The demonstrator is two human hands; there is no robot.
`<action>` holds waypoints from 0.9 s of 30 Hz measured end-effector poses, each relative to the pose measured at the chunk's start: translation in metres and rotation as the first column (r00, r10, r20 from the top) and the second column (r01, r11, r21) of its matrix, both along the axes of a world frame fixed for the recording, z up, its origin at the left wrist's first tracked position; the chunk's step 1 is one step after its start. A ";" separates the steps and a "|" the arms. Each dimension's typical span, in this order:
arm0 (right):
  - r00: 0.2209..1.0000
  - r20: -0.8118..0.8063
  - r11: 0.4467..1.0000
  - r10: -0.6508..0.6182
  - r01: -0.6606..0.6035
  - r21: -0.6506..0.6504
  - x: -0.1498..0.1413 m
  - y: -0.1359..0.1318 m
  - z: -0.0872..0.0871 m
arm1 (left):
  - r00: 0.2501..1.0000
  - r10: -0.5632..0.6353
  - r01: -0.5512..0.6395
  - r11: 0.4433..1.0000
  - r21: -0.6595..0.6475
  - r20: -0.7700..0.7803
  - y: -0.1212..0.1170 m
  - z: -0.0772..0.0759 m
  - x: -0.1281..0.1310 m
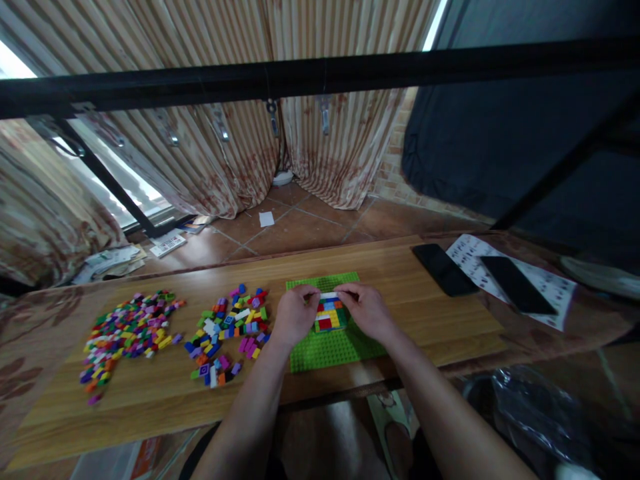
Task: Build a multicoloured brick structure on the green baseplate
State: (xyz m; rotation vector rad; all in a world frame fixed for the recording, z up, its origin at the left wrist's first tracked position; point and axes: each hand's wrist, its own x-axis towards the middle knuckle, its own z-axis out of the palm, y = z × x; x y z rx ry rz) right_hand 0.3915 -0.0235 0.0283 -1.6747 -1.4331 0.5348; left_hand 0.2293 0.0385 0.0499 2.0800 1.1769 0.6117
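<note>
A green studded baseplate (pixel 320 353) lies on the wooden board in front of me. On it stands a low block of coloured bricks (pixel 330 317), with red, yellow, white, blue and green showing. At its far edge is a white brick (pixel 329 295), pinched at its left end by my left hand (pixel 296 313) and at its right end by my right hand (pixel 367 310). Both hands are closed, thumbs and fingertips meeting at the brick. Whether the white brick is pressed onto the bricks below I cannot tell. My fingers partly hide the sides of the block.
Left of the baseplate lie a loose group of bricks (pixel 230 333) and a larger pile of small bricks (pixel 133 327). To the right are a black phone (pixel 445 269), a printed sheet (pixel 467 250) and another dark phone (pixel 517 285). A black bar (pixel 320 77) crosses beyond the board.
</note>
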 end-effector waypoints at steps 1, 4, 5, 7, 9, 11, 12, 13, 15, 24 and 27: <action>1.000 -0.015 1.000 0.000 0.000 -0.006 0.000 0.000 -0.001 | 1.000 0.000 0.000 1.000 -0.006 0.006 0.000 0.000 0.000; 0.997 -0.073 1.000 -0.011 0.010 -0.023 0.000 0.002 -0.002 | 1.000 -0.009 0.009 0.999 -0.037 0.019 0.000 0.000 0.000; 0.995 -0.093 0.999 -0.021 0.018 -0.029 0.000 0.003 -0.003 | 1.000 -0.010 0.011 0.999 -0.050 0.022 0.001 0.000 0.001; 0.991 -0.125 0.999 -0.040 0.035 -0.039 0.000 0.004 -0.005 | 1.000 -0.004 0.006 0.998 -0.067 0.028 0.001 0.001 0.001; 0.988 -0.145 0.998 -0.054 0.048 -0.048 0.000 0.006 -0.007 | 0.999 0.002 0.000 0.997 -0.075 0.032 0.001 0.002 0.001; 0.985 -0.159 0.997 -0.063 0.055 -0.055 0.000 0.007 -0.008 | 0.999 0.006 -0.004 0.997 -0.081 0.034 0.001 0.004 0.001; 0.984 -0.165 0.997 -0.067 0.058 -0.058 0.000 0.008 -0.009 | 0.999 0.010 -0.006 0.996 -0.087 0.037 0.000 0.004 0.001; 0.983 -0.172 0.996 -0.070 0.060 -0.062 0.000 0.008 -0.010 | 0.999 0.014 -0.010 0.995 -0.095 0.042 0.000 0.004 0.002; 0.980 -0.183 0.996 -0.075 0.063 -0.069 0.001 0.009 -0.011 | 0.998 0.030 -0.022 0.993 -0.115 0.064 0.001 0.004 0.002; 0.964 -0.250 0.992 -0.094 0.071 -0.101 0.001 0.010 -0.015 | 0.986 0.067 -0.042 0.986 -0.159 0.155 0.000 0.000 0.003; 0.958 -0.269 0.991 -0.101 0.075 -0.108 0.000 0.010 -0.014 | 0.986 0.091 -0.066 0.983 -0.169 0.142 -0.001 0.001 0.004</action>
